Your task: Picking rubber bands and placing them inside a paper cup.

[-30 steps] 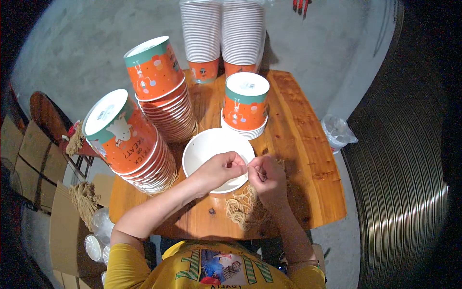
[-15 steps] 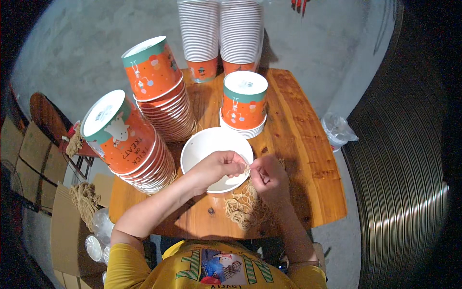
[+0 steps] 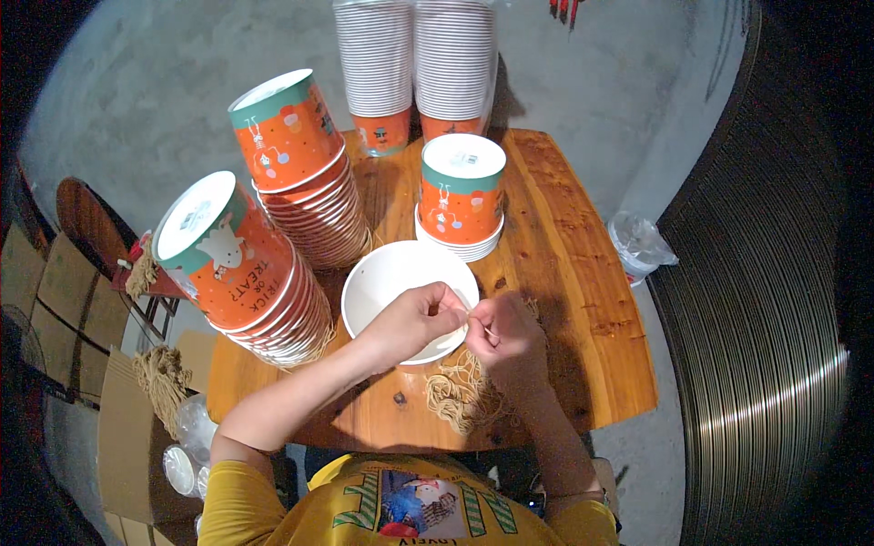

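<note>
An open paper bucket [image 3: 387, 278] with a white inside stands on the wooden table, mouth up. Over its right rim my left hand [image 3: 421, 320] is closed, thumb and fingertips pinching thin tan string. My right hand [image 3: 503, 337] meets it there, fingers curled in a pinch on the same string, a short pale length of which shows between the fingers. Where the string crosses the rim is mostly hidden by my fingertips. Below the hands, a loose tangle of tan string [image 3: 460, 393] lies on the table against the near side of the bucket.
Two leaning stacks of upturned orange buckets, the nearer stack [image 3: 241, 264] and the farther stack [image 3: 296, 146], stand at left. A shorter stack [image 3: 462, 187] is behind the open bucket. Two tall bagged stacks [image 3: 414, 68] stand at the back. A string bundle [image 3: 162, 387] hangs over a carton [image 3: 118, 428].
My right hand has moved slightly left, closer to my left hand, and its fingers have curled round. The tan strands seen between the hands are now mostly covered. The buckets stay put.
</note>
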`<state>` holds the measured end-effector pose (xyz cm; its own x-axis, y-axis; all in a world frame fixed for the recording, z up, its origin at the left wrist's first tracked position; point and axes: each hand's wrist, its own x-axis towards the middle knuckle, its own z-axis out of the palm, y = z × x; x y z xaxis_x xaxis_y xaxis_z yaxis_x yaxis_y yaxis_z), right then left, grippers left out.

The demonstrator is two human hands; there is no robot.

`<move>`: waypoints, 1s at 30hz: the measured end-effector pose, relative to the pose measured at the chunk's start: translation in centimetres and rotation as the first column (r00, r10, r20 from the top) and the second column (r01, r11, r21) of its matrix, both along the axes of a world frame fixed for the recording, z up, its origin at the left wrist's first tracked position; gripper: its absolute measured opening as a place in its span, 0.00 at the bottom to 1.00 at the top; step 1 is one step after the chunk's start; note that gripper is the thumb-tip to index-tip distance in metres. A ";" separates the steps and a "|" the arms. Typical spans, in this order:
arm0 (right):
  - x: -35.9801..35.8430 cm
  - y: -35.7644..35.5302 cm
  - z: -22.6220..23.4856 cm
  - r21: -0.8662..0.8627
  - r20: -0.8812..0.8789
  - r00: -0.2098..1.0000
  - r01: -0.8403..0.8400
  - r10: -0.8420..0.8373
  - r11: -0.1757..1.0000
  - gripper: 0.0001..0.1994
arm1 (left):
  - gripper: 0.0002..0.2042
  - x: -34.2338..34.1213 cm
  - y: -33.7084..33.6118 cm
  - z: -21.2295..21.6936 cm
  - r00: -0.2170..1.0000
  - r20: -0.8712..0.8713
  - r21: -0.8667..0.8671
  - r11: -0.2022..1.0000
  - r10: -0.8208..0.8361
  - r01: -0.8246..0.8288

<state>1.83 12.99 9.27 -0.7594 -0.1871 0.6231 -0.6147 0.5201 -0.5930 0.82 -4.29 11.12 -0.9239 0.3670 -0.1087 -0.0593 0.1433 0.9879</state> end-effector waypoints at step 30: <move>0.5 0.3 -0.1 -0.034 0.001 1.000 -0.015 0.015 0.999 0.10 | 0.07 -0.5 -0.5 -0.1 0.989 0.084 0.111 0.988 -0.121 0.111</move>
